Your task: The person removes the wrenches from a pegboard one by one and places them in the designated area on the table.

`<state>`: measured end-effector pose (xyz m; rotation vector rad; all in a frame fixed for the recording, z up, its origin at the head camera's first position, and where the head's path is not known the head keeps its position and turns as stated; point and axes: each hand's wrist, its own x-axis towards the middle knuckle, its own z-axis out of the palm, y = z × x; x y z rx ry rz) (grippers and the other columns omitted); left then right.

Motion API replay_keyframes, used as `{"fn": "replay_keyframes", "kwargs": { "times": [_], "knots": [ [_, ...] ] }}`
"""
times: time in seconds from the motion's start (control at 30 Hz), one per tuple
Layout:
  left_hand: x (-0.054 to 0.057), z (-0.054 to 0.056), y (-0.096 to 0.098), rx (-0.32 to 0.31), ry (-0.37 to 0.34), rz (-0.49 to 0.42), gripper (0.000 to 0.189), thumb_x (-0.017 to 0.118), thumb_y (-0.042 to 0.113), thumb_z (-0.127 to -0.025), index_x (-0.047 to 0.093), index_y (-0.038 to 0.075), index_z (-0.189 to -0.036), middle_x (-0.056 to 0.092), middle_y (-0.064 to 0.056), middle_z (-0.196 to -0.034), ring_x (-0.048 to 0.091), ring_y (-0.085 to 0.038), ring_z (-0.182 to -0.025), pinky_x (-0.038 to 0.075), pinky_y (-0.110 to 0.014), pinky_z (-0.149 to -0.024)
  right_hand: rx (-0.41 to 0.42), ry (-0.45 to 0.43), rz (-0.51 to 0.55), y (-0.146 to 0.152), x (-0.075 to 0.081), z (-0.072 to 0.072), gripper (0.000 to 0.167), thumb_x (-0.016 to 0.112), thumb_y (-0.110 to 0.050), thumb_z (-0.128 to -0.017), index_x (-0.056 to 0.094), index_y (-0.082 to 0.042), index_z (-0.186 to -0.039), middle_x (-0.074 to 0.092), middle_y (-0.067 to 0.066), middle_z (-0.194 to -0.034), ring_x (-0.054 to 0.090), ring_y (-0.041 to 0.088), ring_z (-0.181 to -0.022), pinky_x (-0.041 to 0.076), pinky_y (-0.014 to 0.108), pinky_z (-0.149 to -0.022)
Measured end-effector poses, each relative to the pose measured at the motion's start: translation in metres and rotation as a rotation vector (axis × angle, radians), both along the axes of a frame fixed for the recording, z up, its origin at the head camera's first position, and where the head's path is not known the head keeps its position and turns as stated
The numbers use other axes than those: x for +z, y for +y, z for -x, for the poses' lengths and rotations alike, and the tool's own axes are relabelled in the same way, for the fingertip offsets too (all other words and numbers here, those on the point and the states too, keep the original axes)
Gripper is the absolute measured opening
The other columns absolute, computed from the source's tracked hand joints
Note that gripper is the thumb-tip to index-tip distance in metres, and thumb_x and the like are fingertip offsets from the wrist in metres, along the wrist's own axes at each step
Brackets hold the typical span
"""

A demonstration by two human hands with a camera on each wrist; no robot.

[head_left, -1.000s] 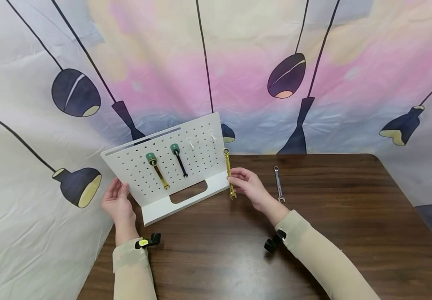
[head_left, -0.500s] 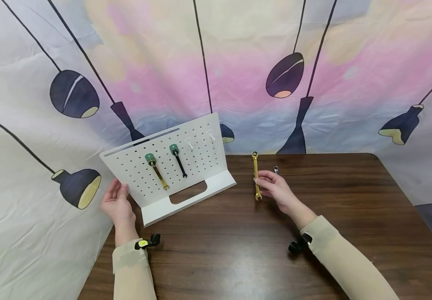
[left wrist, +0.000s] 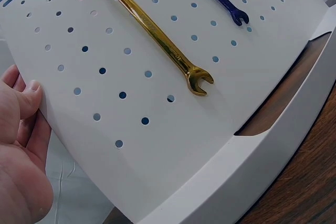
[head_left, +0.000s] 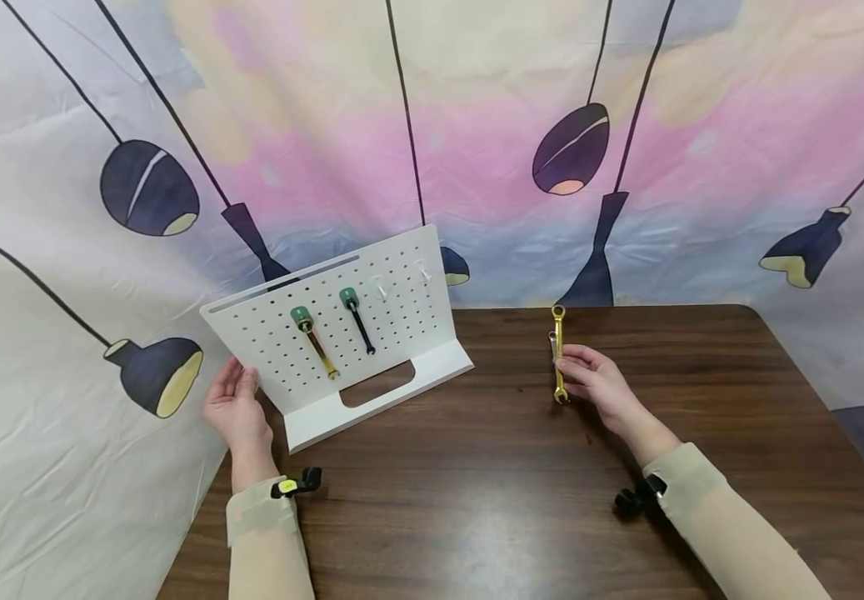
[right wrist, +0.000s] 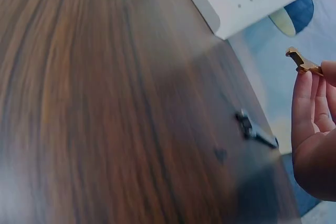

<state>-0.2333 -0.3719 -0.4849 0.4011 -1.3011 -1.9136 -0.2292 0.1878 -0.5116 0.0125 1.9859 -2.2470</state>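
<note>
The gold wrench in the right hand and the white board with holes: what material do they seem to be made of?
Gold wrench: apparently metal with a shiny gold finish; it glints and is thin and rigid.
White board: smooth matte white sheet with even round holes, plastic or painted metal; the look cannot settle which.

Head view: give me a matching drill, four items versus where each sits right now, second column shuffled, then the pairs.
Items:
1. gold wrench
2. silver wrench
3. blue wrench
4. left hand

Places:
A. lying on the table
B. hanging on the pegboard
C. pinched in the right hand
D. resting on the pegboard's left edge

Pairs: 1-C, 2-A, 3-B, 4-D
</note>
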Motion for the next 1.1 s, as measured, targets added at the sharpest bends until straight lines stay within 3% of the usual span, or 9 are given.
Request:
{"fn": "replay_keyframes", "kwargs": {
  "times": [0.57,1.1],
  "knots": [
    [-0.002,0.003,-0.001,-0.003,0.008,0.009,0.031,0.078,-0.006,-0.093,0.078,0.001,-0.124,0.079,-0.006,-0.106,0.073,-0.017,-0.101,0.058,-0.023,-0.091,-0.05,-0.016,-0.002,0.035,-0.011,-0.005,0.043,0.068,-0.016,-0.108,0.052,0.006,-0.141,0.075,-0.009,-0.111,0.068,0.002,-0.094,0.059,0.022,-0.079],
    [-0.002,0.003,-0.001,0.002,0.005,0.002,0.032,0.079,-0.006,-0.093,0.078,0.001,-0.124,0.078,-0.007,-0.107,0.072,-0.017,-0.102,0.058,-0.024,-0.091,-0.047,-0.035,-0.029,0.04,-0.011,-0.006,0.039,0.071,-0.019,-0.106,0.057,0.001,-0.136,0.075,-0.011,-0.107,0.068,0.003,-0.091,0.058,0.021,-0.077]
  ]
}}
